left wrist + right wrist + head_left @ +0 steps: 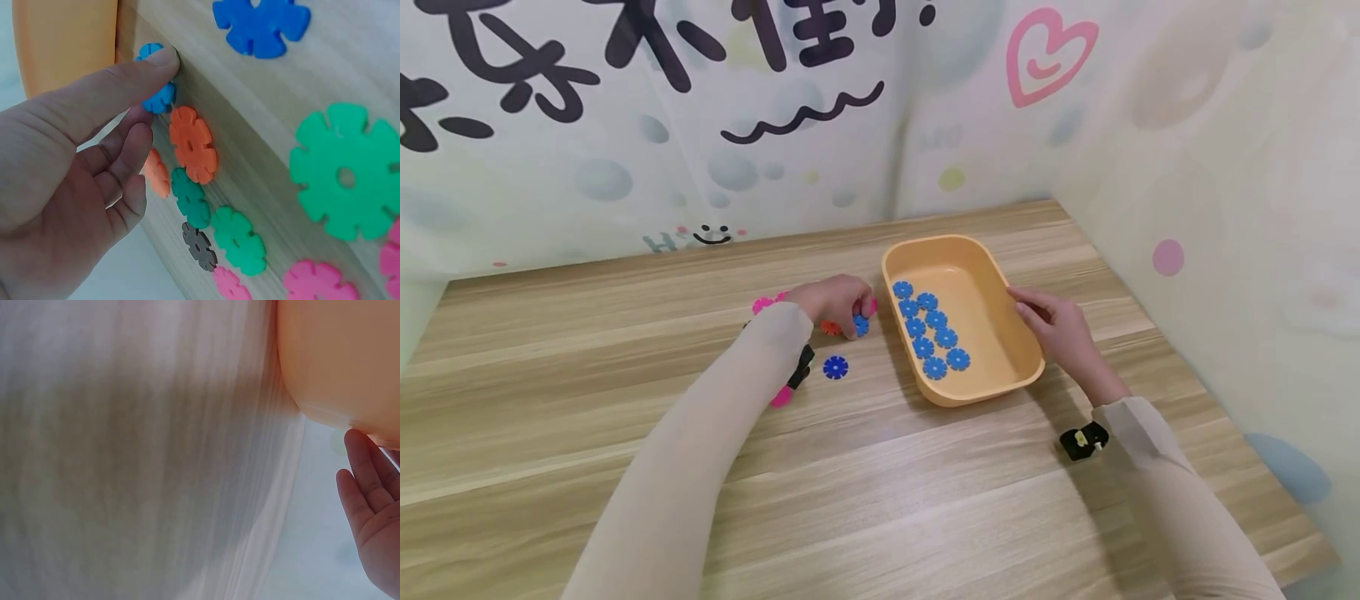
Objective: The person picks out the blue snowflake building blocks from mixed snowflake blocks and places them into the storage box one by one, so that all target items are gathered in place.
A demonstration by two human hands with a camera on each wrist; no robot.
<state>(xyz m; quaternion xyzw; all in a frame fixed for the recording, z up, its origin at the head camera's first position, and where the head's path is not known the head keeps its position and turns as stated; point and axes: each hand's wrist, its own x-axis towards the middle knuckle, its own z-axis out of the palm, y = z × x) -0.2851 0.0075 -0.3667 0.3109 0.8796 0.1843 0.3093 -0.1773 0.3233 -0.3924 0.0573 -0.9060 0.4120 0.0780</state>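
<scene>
My left hand point(838, 302) is just left of the orange plastic basin point(955, 398). Its thumb and fingers pinch a blue notched building disc point(159, 97), tilted on edge close over the table. Near those fingers lie orange discs point(192, 145), green discs point(237, 240) and a dark blue disc point(836, 367). My right hand point(1066, 337) holds the basin's right rim between thumb and index finger; in the right wrist view its other fingers point(359, 500) are fairly straight beside the outer wall. Several blue discs point(936, 319) lie in two rows along the basin's left side.
Pink discs point(319, 282) and a dark grey disc point(199, 247) lie left of the basin, partly hidden by my left arm in the head view. The wood-grain table point(865, 483) meets a printed wall point(850, 167) behind and another on the right.
</scene>
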